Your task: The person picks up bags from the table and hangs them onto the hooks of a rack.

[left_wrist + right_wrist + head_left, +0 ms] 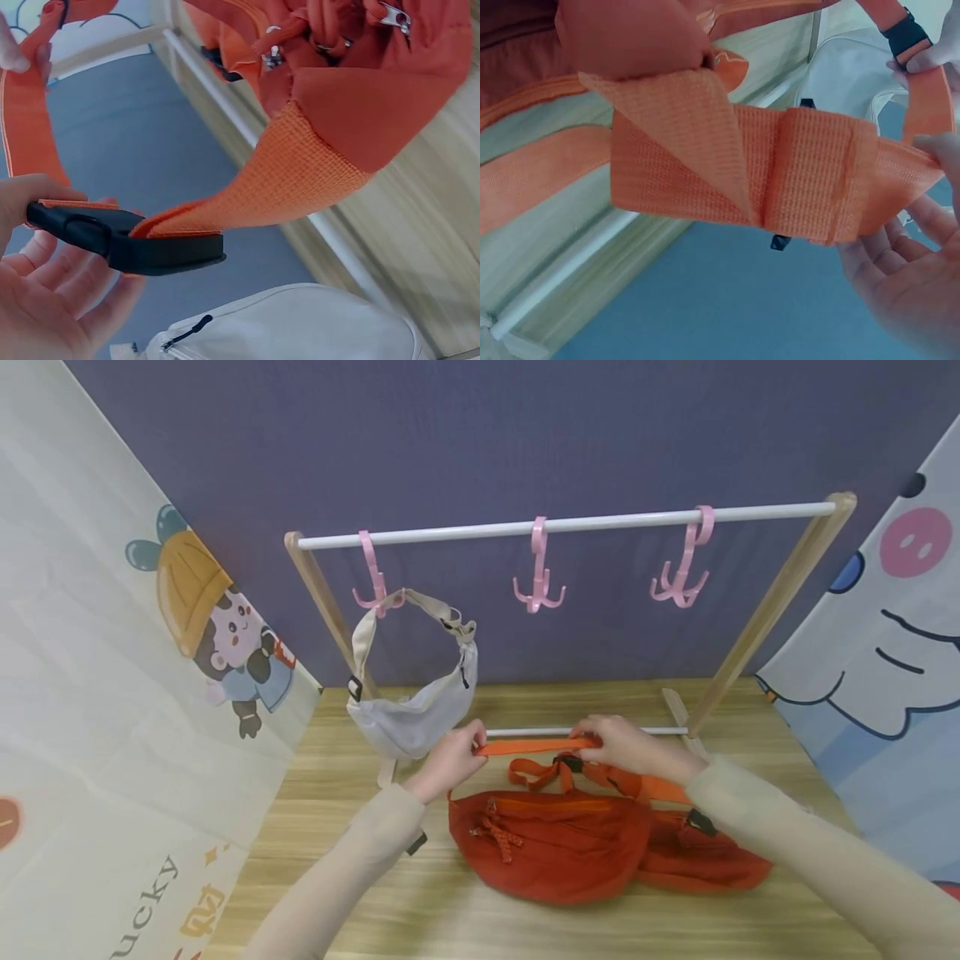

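Note:
A red-orange waist bag [551, 860] is low in the head view, a zip with dangling pulls across its front. Its orange strap [528, 747] stretches between my two hands. My left hand [456, 762] pinches the strap at a black buckle [127, 238], thumb on one side and fingers behind. With my right hand [626, 748] I grip the strap beside a folded webbing section [810, 176]. Another red bag section [705, 864] lies to the right, partly behind the front one; whether it is a separate bag I cannot tell.
A wooden-ended rack with a white rail [465, 532] stands behind. Pink hooks hang from it: left [375, 572], middle [538, 568], right [682, 564]. A pale crossbody bag [420, 718] hangs from the left hook. A lower white bar [517, 732] runs just behind my hands.

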Demonstrator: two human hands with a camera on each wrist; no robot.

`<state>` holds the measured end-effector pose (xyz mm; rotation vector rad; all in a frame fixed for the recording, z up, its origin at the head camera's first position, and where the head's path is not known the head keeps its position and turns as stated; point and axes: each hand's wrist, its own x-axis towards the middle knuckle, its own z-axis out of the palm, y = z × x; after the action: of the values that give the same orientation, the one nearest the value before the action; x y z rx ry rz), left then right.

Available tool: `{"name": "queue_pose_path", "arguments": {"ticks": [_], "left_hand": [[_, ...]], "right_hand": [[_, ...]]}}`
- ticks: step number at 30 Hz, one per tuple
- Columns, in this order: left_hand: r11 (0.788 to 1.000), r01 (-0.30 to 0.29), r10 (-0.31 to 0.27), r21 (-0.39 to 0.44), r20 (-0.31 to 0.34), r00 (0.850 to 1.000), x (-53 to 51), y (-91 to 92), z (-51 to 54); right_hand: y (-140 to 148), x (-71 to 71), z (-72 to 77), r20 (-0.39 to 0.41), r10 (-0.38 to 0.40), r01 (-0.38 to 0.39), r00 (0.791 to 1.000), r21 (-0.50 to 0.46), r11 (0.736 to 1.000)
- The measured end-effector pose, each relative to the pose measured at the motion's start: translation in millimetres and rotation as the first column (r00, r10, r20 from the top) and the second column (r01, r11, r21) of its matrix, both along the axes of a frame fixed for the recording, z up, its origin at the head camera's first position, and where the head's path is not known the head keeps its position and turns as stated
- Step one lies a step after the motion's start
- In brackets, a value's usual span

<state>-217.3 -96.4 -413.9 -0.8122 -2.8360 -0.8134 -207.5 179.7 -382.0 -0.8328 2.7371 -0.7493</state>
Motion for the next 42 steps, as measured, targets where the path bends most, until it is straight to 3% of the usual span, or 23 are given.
{"name": "queue_pose_path", "arguments": {"ticks": [6,15,19,22,32,39,42], "left_hand": [[0.990,0.054,-0.061,0.131,0.053,0.997,5.0,-2.6,5.5],[0.954,0.116,-0.148,0.275,0.098,0.984,12.2,-8.4,12.6],[0.925,0.181,-0.214,0.333,0.062,0.975,16.1,-10.1,16.5],[0.915,0.211,-0.239,0.343,0.040,0.970,19.0,-10.3,20.2],[0.896,0.221,-0.230,0.386,-0.022,0.973,28.3,-6.2,31.3],[0.858,0.263,-0.231,0.441,-0.127,0.965,48.0,1.2,61.5],[0.848,0.264,-0.222,0.460,-0.144,0.964,49.7,2.1,65.0]], "right_hand": [[0,12.0,0.2,-0.017,-0.031,0.030,0.999,-0.082,0.996],[4,28.6,1.5,0.011,-0.078,0.079,0.997,-0.206,0.975],[5,34.8,2.5,0.002,-0.088,0.085,0.996,-0.252,0.964],[7,38.2,1.8,-0.022,-0.098,0.088,0.995,-0.269,0.959],[10,47.3,2.3,-0.068,-0.133,0.101,0.989,-0.346,0.933],[8,52.2,5.3,-0.144,-0.141,0.068,0.980,-0.422,0.904],[5,52.6,8.1,-0.195,-0.146,0.039,0.970,-0.467,0.883]]}}
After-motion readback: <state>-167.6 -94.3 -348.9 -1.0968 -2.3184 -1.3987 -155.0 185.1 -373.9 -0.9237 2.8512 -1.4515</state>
